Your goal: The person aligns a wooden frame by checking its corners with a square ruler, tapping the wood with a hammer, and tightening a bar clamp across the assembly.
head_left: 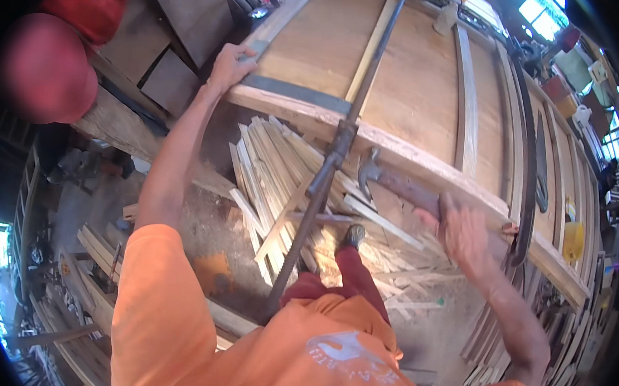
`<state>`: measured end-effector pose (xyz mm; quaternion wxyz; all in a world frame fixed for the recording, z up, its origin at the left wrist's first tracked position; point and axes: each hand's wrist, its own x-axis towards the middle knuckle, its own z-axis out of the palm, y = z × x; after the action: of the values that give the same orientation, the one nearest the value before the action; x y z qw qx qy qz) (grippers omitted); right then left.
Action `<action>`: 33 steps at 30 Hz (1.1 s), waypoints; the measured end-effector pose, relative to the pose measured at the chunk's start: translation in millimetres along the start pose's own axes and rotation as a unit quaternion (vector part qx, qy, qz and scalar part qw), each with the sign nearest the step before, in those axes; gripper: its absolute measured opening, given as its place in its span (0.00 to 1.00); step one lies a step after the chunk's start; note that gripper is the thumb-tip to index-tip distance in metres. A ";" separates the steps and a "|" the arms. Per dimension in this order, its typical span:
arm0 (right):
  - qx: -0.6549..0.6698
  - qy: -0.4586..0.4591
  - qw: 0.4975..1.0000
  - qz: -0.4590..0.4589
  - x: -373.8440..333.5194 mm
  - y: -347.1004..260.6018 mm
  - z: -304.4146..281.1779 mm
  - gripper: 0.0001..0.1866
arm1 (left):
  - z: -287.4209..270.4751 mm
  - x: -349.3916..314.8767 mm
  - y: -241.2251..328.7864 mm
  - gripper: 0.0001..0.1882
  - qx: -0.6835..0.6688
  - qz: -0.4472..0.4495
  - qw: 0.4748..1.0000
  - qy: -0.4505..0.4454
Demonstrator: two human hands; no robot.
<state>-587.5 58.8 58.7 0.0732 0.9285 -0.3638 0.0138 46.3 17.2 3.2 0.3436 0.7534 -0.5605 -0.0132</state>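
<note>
A large wooden panel (415, 64) framed with pale battens spreads out in front of me. At its near left corner, my left hand (232, 68) is closed over the frame's edge, fingers resting on the top. A long metal bar clamp (335, 148) crosses the panel and extends over the near rail (421, 153) toward my body. Right of the clamp, my right hand (463, 232) is closed around the handle of a hammer (402, 185). The hammer's metal head lies close to the near rail; whether it touches cannot be told.
Thin wood strips (272, 174) are heaped on the floor below the panel. A second dark clamp (522, 156) sits at the panel's right. A bottle with a yellow cap (448, 18) stands on the far side. Red round object (46, 68) at upper left; more boards (521, 343) lie lower right.
</note>
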 end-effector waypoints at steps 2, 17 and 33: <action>0.032 -0.032 0.999 0.006 -12.2 -19.4 -12.9 0.38 | 0.2 -1.3 0.0 0.23 -0.024 0.025 0.999 0.016; 0.128 -0.093 0.982 0.107 -4.2 -1.9 -64.7 0.33 | 0.2 14.9 -17.1 0.25 0.001 -0.020 0.999 -0.045; -0.272 -0.023 0.880 -0.389 207.1 -49.9 -199.3 0.23 | 2.1 8.2 -17.6 0.28 0.035 0.021 0.998 -0.050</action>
<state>-396.0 -15.4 265.8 0.3138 0.9390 0.0353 -0.1363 63.2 11.5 -4.7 0.2887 0.7515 -0.5927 -0.0237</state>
